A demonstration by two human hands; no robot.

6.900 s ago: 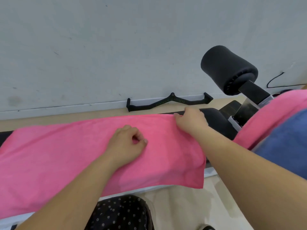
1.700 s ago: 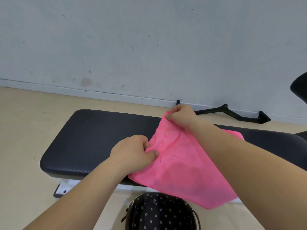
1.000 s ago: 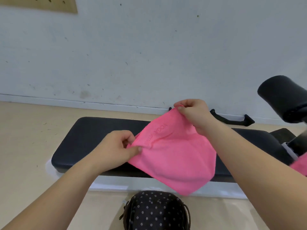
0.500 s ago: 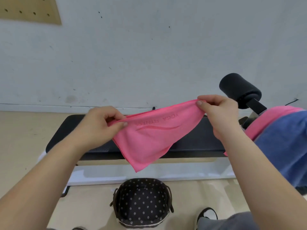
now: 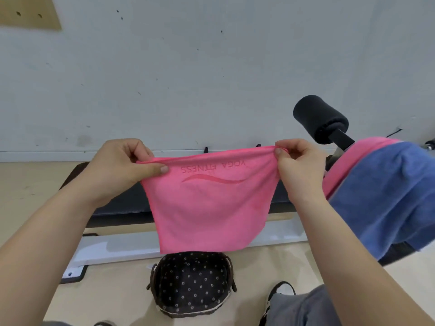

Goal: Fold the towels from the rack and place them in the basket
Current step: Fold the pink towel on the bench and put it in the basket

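Head camera, looking down past both of my bare forearms, which reach forward from the lower corners and converge toward the middle. My left hand [image 5: 122, 170] grips the upper left corner of a folded pink towel [image 5: 209, 208]: the thumb lies flat along the front of the top edge and the fingers curl behind the cloth. My right hand [image 5: 299, 170] pinches the upper right corner between thumb and forefinger, the other fingers curled loosely beneath. Both hands are level and held apart, so the top edge runs nearly taut between them and the rest of the towel hangs down in the air. Its printed words, "YOGA FITNESS", read upside down to me, over a darker wavy line. The towel hangs in front of a black padded bench [image 5: 122, 201], and its lower edge overlaps the far rim of a dark, dotted fabric-lined basket [image 5: 191, 283] on the tan floor below. To my right, a blue towel [image 5: 388, 196] and another pink towel [image 5: 353, 161] are draped over the rack, near a black foam roller [image 5: 317, 116]. One shoe [image 5: 281, 290] shows just right of the basket.
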